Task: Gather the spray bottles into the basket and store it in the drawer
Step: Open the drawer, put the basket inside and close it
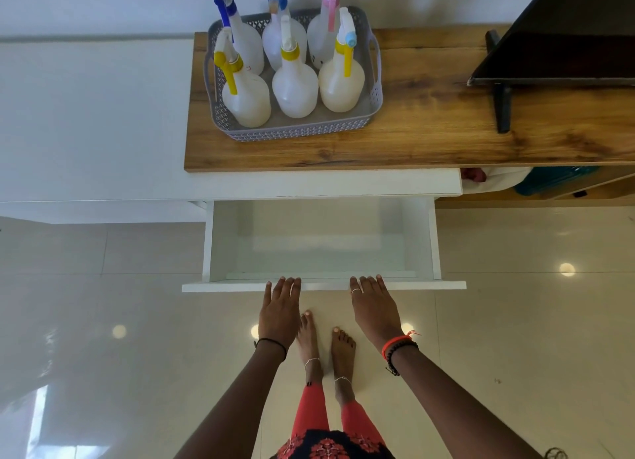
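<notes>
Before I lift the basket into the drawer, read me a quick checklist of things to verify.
1. Bottles gathered: six spray bottles stand in the basket, none loose in view on the wooden top: ok.
2. Drawer pulled out: ok.
3. Drawer holds nothing in view: ok.
4. Hands free: left hand and right hand open at the drawer front, holding nothing: ok.
5. Bottles upright: ok.
6. Bottle tops clear the cabinet when the drawer shuts: cannot tell.
</notes>
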`<state>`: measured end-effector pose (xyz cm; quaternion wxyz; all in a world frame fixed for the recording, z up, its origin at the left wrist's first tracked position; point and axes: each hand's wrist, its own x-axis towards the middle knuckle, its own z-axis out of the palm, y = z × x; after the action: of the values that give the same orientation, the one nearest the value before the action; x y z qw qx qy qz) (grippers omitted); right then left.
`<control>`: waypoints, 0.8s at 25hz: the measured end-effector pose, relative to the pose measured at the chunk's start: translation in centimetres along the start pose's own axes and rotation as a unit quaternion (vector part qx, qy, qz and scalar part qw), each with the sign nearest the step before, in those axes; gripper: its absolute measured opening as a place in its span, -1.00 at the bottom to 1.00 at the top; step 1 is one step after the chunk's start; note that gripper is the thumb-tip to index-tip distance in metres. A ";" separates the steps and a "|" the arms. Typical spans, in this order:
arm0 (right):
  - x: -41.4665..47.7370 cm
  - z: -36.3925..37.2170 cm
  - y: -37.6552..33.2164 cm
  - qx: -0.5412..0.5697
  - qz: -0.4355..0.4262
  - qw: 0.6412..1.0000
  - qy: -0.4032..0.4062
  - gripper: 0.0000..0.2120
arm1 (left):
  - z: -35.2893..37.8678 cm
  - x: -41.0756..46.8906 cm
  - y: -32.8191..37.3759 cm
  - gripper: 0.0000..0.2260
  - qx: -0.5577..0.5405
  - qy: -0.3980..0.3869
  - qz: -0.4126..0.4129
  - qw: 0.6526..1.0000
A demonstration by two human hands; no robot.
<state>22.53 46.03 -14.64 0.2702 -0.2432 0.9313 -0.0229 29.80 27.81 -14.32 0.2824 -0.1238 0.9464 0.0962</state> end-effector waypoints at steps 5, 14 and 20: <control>-1.3 0.3 -0.3 -0.004 -0.004 1.000 -0.017 -0.48 | -0.2 -1.2 0.4 -0.51 -0.003 -0.023 -0.003 1.000; -2.9 0.4 -0.7 0.025 0.013 0.999 -0.037 -0.56 | -1.0 -1.0 0.8 -0.68 0.015 -0.066 -0.011 0.998; -3.2 0.1 -0.4 0.018 0.011 0.995 -0.102 -0.69 | 0.4 -2.0 0.9 -0.74 0.025 -0.074 -0.008 0.997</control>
<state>25.12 47.18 -13.06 0.3679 -0.2288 0.9012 -0.0116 31.38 29.10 -13.39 0.3551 -0.1174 0.9240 0.0794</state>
